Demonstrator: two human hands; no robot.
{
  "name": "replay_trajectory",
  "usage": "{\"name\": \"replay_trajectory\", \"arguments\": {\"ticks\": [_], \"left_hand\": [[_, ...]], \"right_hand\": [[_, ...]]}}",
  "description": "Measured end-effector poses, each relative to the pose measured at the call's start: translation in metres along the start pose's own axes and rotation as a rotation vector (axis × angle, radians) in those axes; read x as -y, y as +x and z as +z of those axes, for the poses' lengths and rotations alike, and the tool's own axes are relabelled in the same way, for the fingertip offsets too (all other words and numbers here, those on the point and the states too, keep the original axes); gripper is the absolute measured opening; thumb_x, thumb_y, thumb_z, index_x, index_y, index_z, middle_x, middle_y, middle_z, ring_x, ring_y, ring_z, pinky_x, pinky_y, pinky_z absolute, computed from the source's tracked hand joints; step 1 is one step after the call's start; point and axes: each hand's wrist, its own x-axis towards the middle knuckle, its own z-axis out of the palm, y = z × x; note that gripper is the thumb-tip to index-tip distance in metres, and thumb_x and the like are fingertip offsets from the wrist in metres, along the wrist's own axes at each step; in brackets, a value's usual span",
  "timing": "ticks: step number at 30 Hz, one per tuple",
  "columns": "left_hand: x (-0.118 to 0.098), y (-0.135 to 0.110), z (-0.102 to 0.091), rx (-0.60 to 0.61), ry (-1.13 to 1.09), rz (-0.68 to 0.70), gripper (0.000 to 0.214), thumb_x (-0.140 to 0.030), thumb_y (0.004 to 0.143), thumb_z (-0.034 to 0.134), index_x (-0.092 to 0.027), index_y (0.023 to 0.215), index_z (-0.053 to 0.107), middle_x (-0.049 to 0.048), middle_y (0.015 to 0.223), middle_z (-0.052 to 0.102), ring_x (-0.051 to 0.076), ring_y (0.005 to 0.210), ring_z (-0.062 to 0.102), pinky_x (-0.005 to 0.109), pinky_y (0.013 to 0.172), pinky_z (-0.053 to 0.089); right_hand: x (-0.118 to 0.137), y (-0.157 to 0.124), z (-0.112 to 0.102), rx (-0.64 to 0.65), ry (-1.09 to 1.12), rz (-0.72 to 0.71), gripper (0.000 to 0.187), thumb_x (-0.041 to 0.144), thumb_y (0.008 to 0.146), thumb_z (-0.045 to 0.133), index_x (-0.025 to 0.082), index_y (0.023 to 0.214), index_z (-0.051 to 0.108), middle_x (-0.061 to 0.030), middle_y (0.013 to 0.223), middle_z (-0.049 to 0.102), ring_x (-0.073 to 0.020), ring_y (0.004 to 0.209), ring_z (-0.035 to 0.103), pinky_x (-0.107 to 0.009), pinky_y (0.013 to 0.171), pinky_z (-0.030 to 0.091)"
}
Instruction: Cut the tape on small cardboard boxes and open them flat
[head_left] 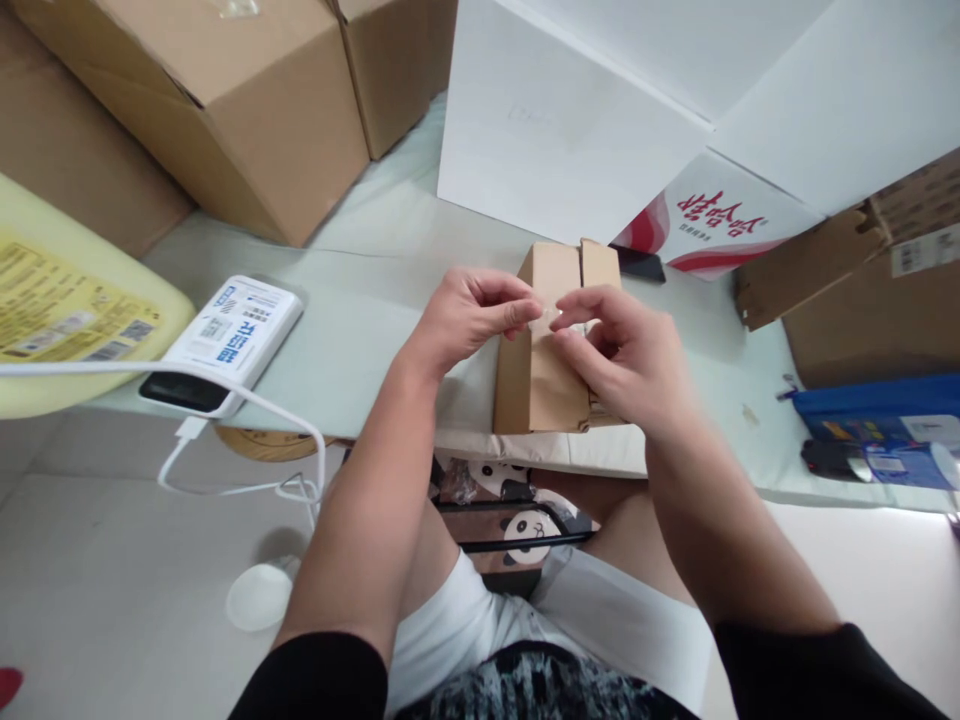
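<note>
A pale green, cloth-covered table (360, 330) stood above a smooth, light grey floor (112, 570). Soft, whitish light lay across both.

On the pale green tabletop (367, 325), we find a small cardboard box (545, 375) at the front edge, a white cabled device (251, 335) at left, brown cartons (289, 140) and a white carton (555, 120) behind, and a blue pouch (874, 408) at right.

The small carton (551, 395) is positioned on the surface (360, 310); power bank (241, 335) left, pouch (862, 408) right, large box (281, 150) behind left.
</note>
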Motion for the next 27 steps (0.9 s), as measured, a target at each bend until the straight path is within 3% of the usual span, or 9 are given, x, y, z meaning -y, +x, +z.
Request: {"name": "replay_trajectory", "arguments": {"ticks": [2, 6, 9, 15, 21, 27], "left_hand": [[-0.001, -0.001, 0.003, 0.031, -0.011, -0.012, 0.045, -0.056, 0.059, 0.096, -0.016, 0.070, 0.081, 0.0026, 0.062, 0.069, 0.009, 0.056, 0.055, 0.024, 0.054, 0.046], [-0.001, -0.002, 0.006, 0.122, 0.003, -0.054, 0.043, -0.053, 0.059, 0.096, -0.015, 0.074, 0.083, 0.0048, 0.068, 0.073, 0.010, 0.059, 0.056, 0.023, 0.053, 0.045], [-0.001, -0.003, 0.008, 0.165, 0.012, -0.080, 0.032, -0.042, 0.068, 0.093, -0.015, 0.082, 0.083, 0.0044, 0.072, 0.074, 0.010, 0.062, 0.058, 0.021, 0.053, 0.047], [0.003, 0.000, 0.013, 0.077, 0.034, -0.083, 0.007, -0.018, 0.078, 0.077, -0.016, 0.085, 0.076, 0.0033, 0.073, 0.075, 0.012, 0.065, 0.067, 0.021, 0.052, 0.050], [0.005, 0.001, 0.019, -0.001, 0.028, -0.081, 0.005, -0.018, 0.077, 0.079, -0.015, 0.081, 0.078, 0.0036, 0.071, 0.076, 0.014, 0.062, 0.069, 0.025, 0.056, 0.055], [-0.006, -0.001, 0.006, 0.125, 0.040, -0.179, 0.023, -0.033, 0.075, 0.089, -0.016, 0.089, 0.082, 0.0081, 0.083, 0.081, 0.018, 0.068, 0.076, 0.027, 0.062, 0.059]], "right_hand": [[-0.001, 0.004, 0.007, 0.013, 0.010, 0.020, 0.022, 0.033, 0.086, 0.069, 0.020, 0.103, 0.069, 0.0002, 0.084, 0.075, -0.0056, 0.043, 0.047, -0.023, 0.048, 0.036], [-0.009, 0.002, 0.011, -0.037, -0.030, 0.051, 0.017, 0.037, 0.090, 0.067, 0.020, 0.087, 0.067, 0.0038, 0.064, 0.064, -0.0059, 0.041, 0.040, -0.024, 0.047, 0.031], [-0.015, 0.000, 0.010, -0.069, -0.033, 0.069, 0.016, 0.036, 0.089, 0.068, 0.021, 0.085, 0.065, 0.0044, 0.061, 0.060, -0.0071, 0.042, 0.042, -0.023, 0.045, 0.030], [-0.024, -0.001, 0.016, -0.121, 0.128, 0.032, 0.013, 0.028, 0.089, 0.069, 0.024, 0.099, 0.062, 0.0042, 0.074, 0.069, -0.0068, 0.045, 0.048, -0.022, 0.044, 0.034], [-0.026, -0.004, 0.015, -0.107, 0.182, 0.016, 0.009, 0.029, 0.095, 0.065, 0.022, 0.089, 0.068, 0.0043, 0.063, 0.061, -0.0064, 0.043, 0.042, -0.022, 0.042, 0.029], [-0.022, -0.004, 0.014, -0.112, 0.181, 0.012, 0.014, 0.025, 0.092, 0.063, 0.021, 0.084, 0.073, 0.0055, 0.052, 0.056, -0.0069, 0.040, 0.040, -0.022, 0.040, 0.027]]}}
